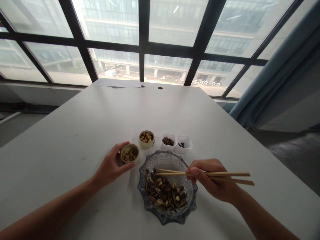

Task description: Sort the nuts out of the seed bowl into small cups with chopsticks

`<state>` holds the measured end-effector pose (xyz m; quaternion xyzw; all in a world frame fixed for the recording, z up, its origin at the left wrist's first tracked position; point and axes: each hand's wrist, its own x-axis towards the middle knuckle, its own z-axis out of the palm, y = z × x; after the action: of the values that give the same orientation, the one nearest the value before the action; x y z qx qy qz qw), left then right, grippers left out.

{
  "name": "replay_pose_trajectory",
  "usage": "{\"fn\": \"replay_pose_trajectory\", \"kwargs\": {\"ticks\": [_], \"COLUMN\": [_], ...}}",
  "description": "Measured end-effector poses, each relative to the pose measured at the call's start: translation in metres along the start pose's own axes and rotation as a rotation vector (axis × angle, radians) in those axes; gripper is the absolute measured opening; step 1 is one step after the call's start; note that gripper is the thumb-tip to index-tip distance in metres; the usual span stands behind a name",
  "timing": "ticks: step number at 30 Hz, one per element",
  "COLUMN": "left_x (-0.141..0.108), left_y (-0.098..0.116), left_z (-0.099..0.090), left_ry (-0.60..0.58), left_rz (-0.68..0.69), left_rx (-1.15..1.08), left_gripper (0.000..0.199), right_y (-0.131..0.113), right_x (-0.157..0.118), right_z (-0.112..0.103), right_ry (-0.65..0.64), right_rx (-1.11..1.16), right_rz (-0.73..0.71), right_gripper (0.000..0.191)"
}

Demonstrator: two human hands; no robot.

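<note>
My left hand [113, 163] is wrapped round a small round bowl [130, 146], thumb in front and fingers behind. Greenish-brown nuts or seeds [129, 155] lie inside it. Between the fingers of my right hand [212, 178] is a pair of wooden chopsticks [228, 174]. Their tips reach left into a scalloped glass bowl [172, 218] and meet at a dark sunflower seed near its left side. That glass bowl holds a mix of striped sunflower seeds [165, 196] and paler nuts. Whether the tips grip the seed firmly, I cannot tell.
Behind the glass bowl stand a second small round bowl [147, 144] of light nuts, a white square dish [168, 146] of striped seeds and another white dish [185, 148] with a few dark pieces. Paper [120, 83] lies at the white table's [155, 110] far edge, before the windows.
</note>
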<state>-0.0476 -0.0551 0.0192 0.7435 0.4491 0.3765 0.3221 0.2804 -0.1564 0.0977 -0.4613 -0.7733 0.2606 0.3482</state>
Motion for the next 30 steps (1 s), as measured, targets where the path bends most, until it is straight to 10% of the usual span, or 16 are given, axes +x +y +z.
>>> {"fn": "replay_pose_trajectory", "kwargs": {"ticks": [7, 18, 30], "left_x": [0.001, 0.0, -0.001], "left_y": [0.001, 0.001, -0.003], "left_z": [-0.001, -0.001, 0.0], "left_ry": [-0.001, -0.019, -0.008], "left_rz": [-0.006, -0.009, -0.006], "left_rx": [0.007, 0.002, -0.003], "left_gripper": [0.067, 0.065, 0.066], "right_y": [0.0, 0.034, 0.04], "right_x": [-0.001, 0.012, -0.004], "right_z": [0.002, -0.004, 0.002], "right_ry": [0.021, 0.435, 0.769], "right_rx": [0.072, 0.738, 0.027], "right_rz": [0.01, 0.41, 0.026], "right_gripper": [0.045, 0.047, 0.039]}}
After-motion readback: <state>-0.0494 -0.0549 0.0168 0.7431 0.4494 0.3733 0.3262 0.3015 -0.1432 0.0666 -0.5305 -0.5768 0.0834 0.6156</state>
